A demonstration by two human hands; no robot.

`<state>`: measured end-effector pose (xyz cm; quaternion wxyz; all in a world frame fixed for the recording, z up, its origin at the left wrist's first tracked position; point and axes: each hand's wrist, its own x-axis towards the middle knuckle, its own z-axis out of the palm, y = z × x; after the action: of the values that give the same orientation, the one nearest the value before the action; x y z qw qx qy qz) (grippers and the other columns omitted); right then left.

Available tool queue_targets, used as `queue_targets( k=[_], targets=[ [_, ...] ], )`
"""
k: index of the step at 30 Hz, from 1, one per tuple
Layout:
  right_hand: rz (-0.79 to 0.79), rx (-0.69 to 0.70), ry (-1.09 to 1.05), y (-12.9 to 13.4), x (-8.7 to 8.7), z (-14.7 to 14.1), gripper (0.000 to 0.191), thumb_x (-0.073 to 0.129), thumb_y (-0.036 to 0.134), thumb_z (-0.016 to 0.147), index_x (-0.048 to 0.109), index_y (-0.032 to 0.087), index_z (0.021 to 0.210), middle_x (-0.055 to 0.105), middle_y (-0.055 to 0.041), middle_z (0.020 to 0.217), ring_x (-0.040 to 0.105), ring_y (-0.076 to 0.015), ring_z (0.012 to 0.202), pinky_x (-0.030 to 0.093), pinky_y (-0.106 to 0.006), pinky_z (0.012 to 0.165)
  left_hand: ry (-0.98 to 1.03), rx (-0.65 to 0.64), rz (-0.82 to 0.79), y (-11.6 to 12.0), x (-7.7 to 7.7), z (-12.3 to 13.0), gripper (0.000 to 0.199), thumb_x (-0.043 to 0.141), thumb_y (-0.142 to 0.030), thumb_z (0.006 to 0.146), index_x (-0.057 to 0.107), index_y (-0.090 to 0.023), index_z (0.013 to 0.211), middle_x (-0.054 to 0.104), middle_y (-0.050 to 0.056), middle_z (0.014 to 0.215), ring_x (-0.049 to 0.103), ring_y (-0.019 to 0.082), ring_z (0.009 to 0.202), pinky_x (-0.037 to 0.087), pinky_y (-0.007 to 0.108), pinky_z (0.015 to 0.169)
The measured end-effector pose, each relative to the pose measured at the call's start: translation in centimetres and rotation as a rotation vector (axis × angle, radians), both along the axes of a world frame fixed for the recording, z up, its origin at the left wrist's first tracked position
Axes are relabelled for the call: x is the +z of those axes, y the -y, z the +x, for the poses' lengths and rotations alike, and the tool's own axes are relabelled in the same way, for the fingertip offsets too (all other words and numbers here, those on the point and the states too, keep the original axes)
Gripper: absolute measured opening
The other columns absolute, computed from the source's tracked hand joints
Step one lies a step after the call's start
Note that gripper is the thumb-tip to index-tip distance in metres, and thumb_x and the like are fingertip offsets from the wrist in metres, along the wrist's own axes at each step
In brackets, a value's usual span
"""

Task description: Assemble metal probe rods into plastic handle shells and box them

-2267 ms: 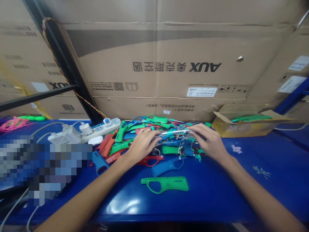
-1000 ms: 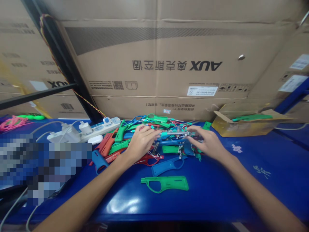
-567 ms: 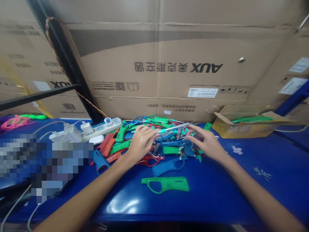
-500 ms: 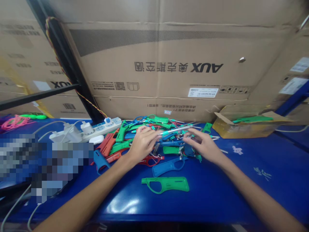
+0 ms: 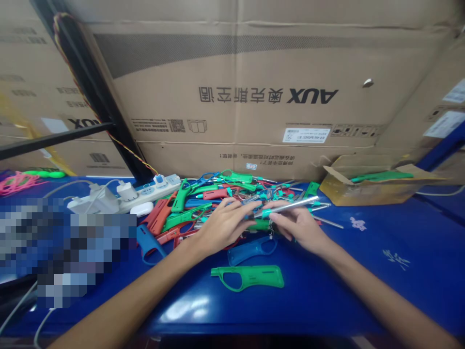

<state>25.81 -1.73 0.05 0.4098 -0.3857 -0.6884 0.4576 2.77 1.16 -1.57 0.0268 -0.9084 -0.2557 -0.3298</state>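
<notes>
A metal tube with a teal collar (image 5: 290, 207) is held between both hands above a pile of coloured plastic parts. My left hand (image 5: 227, 220) pinches its left end, where a clear piece shows. The fingers of my right hand (image 5: 300, 225) close on it near the teal collar, and its bare metal end points right. Beneath the hands lie green, red and blue handle shells and more metal tubes (image 5: 329, 222). Nearer me, a blue shell (image 5: 250, 251) and a green shell (image 5: 259, 277) lie flat on the blue table (image 5: 327, 305).
An open cardboard box (image 5: 370, 194) with green parts stands at the right. A white power strip (image 5: 156, 191) with plugs and a white case (image 5: 141, 209) sit left of the pile. Large cartons (image 5: 254, 58) rise behind, beside a black metal post (image 5: 94, 87).
Both hands and the tube have moved down slightly toward me. The tube has shifted right, and more of its metal end shows beyond my right hand. The camera view has shifted a little.
</notes>
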Motion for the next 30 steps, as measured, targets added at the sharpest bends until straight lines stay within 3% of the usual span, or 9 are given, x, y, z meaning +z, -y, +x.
queue_targets(
  k=[8,11,14,16,23,27,30],
  targets=[
    [-0.009,-0.068,-0.043,-0.5,0.2,0.4,0.036,0.061,0.045,0.088,0.065,0.017,0.112,0.042,0.0096,0.049,0.037,-0.0063,0.037,0.026,-0.021,0.038,-0.076,0.03,-0.123,0.0,-0.2,0.0,0.056,0.048,-0.04,0.102,0.027,-0.021,0.15,0.065,0.009,0.123,0.058,0.024,0.109,0.043,0.041,0.096],
    [-0.021,-0.087,-0.073,-0.7,0.0,0.6,0.035,0.06,0.043,0.089,0.065,0.016,0.111,0.042,0.0102,0.046,0.035,-0.006,0.035,0.025,-0.021,0.039,-0.122,0.066,-0.114,-0.3,-0.3,-0.1,0.048,0.046,-0.043,0.102,0.042,-0.017,0.142,0.066,0.011,0.117,0.057,0.025,0.108,0.042,0.04,0.095],
    [-0.029,-0.107,-0.111,-0.9,-0.2,0.6,0.034,0.061,0.042,0.089,0.064,0.016,0.111,0.042,0.0106,0.044,0.034,-0.006,0.034,0.025,-0.022,0.04,-0.194,0.037,-0.122,-0.6,-0.3,-0.3,0.036,0.043,-0.042,0.103,0.061,-0.016,0.12,0.067,0.008,0.1,0.057,0.022,0.098,0.042,0.038,0.091],
    [-0.027,-0.126,-0.137,-1.1,-0.3,0.7,0.033,0.061,0.04,0.089,0.064,0.016,0.111,0.041,0.0108,0.043,0.034,-0.0061,0.034,0.025,-0.022,0.041,-0.211,0.015,-0.145,-0.7,-0.2,-0.4,0.034,0.042,-0.041,0.104,0.066,-0.016,0.108,0.066,0.006,0.093,0.056,0.021,0.093,0.041,0.037,0.089],
    [-0.037,-0.188,-0.238,-1.6,-0.6,1.1,0.028,0.063,0.037,0.089,0.064,0.017,0.11,0.04,0.011,0.043,0.033,-0.0056,0.034,0.02,-0.022,0.04,-0.086,-0.035,-0.341,-0.2,0.6,-0.6,0.041,0.041,-0.047,0.103,0.05,-0.023,0.135,0.063,0.007,0.117,0.051,0.024,0.106,0.04,0.039,0.093],
    [-0.031,-0.208,-0.265,-1.9,-0.8,1.3,0.026,0.062,0.036,0.089,0.065,0.017,0.107,0.04,0.011,0.042,0.033,-0.0054,0.034,0.019,-0.022,0.04,-0.03,-0.104,-0.528,0.0,0.9,-0.7,0.036,0.027,-0.036,0.108,0.06,-0.022,0.113,0.061,0.005,0.107,0.051,0.021,0.103,0.04,0.038,0.095],
    [-0.037,-0.219,-0.279,-2.0,-0.9,1.4,0.026,0.063,0.036,0.089,0.064,0.017,0.107,0.041,0.0109,0.043,0.034,-0.0052,0.034,0.019,-0.022,0.039,0.005,-0.157,-0.565,-0.2,0.9,-0.6,0.037,0.028,-0.033,0.108,0.062,-0.021,0.099,0.059,0.003,0.097,0.051,0.019,0.098,0.039,0.036,0.095]
  ],
)
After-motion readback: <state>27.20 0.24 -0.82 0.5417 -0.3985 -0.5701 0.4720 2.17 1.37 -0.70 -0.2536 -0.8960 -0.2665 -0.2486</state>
